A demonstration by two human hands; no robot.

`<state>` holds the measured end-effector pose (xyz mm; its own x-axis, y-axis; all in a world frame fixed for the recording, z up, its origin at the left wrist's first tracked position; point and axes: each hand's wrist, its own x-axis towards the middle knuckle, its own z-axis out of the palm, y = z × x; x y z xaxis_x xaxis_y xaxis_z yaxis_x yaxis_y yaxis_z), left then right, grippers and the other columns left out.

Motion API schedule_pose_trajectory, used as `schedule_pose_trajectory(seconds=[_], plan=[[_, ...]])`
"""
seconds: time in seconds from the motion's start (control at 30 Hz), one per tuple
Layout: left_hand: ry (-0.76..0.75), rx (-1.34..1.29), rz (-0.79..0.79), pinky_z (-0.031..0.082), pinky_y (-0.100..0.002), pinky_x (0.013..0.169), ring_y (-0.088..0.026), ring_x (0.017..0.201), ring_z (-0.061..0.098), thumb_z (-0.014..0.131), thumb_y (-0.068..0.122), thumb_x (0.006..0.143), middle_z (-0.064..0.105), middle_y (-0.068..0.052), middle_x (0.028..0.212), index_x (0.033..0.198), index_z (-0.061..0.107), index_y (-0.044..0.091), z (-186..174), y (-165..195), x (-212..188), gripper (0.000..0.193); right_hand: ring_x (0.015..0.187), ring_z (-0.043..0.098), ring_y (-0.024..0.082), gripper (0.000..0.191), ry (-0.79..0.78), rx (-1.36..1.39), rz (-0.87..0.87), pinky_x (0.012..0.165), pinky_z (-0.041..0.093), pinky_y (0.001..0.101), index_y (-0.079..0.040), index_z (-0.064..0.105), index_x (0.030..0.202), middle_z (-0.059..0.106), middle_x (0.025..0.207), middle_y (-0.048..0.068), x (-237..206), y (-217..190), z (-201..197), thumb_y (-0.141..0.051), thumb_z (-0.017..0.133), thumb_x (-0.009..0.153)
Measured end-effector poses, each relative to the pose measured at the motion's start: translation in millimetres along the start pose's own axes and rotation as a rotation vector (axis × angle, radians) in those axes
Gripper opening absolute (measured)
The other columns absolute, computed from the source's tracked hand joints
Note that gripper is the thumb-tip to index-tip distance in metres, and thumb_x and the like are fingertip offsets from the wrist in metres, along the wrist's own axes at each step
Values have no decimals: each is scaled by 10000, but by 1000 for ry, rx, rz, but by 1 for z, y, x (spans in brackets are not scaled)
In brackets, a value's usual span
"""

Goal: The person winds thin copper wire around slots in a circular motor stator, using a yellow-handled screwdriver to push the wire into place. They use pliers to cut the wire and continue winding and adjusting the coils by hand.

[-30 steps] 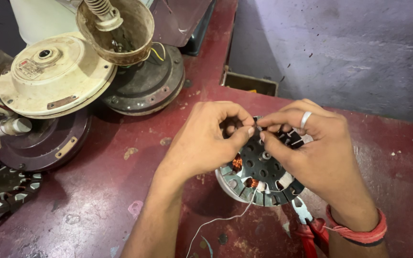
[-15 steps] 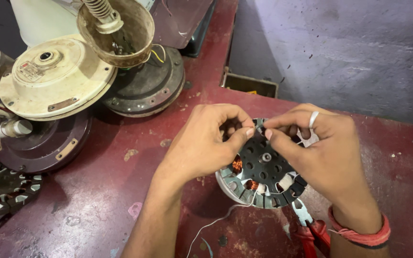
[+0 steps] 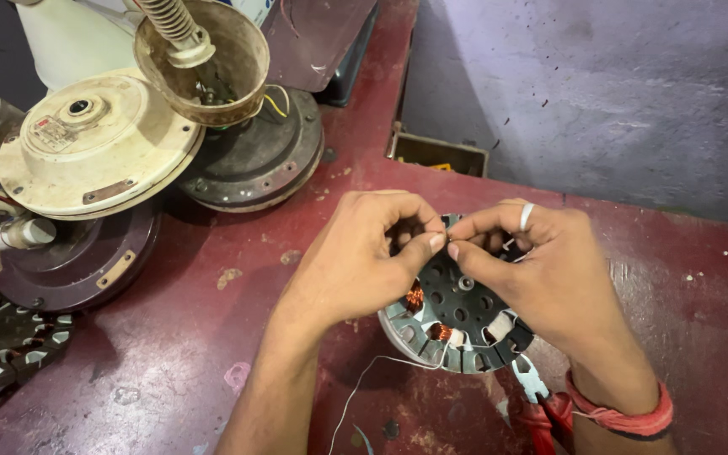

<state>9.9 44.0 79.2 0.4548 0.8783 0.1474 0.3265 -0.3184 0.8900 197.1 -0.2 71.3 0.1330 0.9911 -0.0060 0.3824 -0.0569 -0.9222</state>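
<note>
Both hands met over a round black stator [image 3: 457,316] resting on the red worktable [image 3: 170,362]: the left hand [image 3: 364,253] and right hand [image 3: 541,274] pinched fingertips together at its upper edge, on something too small to tell. White wire [image 3: 364,379] trailed toward the viewer. Farther left sat a cream motor housing [image 3: 94,143] and a dark casing [image 3: 254,160].

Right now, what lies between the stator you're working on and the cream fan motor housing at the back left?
In the head view, only bare red tabletop separates the stator from the cream housing; the left hand borders it.
</note>
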Motion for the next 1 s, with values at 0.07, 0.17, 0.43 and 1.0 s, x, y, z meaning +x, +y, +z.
schedule_pose_trajectory(seconds=[0.07, 0.17, 0.43, 1.0], plan=[[2, 7, 26, 450, -292, 538, -99, 595, 565, 745, 108, 825, 647, -42, 648, 868, 730, 20, -1, 0, 0, 99, 627, 625, 36, 124, -11, -9, -32, 550, 506, 218, -5, 806, 912, 747, 730, 10, 1, 1, -1, -36, 794, 792], [-6, 21, 13, 447, -303, 539, -113, 593, 562, 747, 105, 821, 646, -52, 651, 869, 728, 19, -1, 1, 0, 101, 627, 633, 33, 120, -27, -18, -37, 550, 511, 216, -14, 811, 914, 756, 727, 6, 1, 1, -4, -49, 791, 802], [-49, 23, -13, 453, -331, 553, -139, 604, 578, 720, 115, 833, 664, -77, 674, 879, 714, 15, -2, 3, 0, 111, 635, 610, 51, 99, -7, 8, -14, 564, 484, 232, -12, 809, 889, 741, 736, 15, 1, 4, 0, -49, 796, 799], [-67, 17, 39, 444, -351, 552, -162, 617, 571, 719, 133, 865, 653, -101, 704, 897, 702, 12, -5, 3, 0, 127, 798, 660, 113, 93, 75, -169, -359, 729, 510, 267, -18, 757, 912, 712, 831, 33, -1, 3, -5, -28, 722, 826]])
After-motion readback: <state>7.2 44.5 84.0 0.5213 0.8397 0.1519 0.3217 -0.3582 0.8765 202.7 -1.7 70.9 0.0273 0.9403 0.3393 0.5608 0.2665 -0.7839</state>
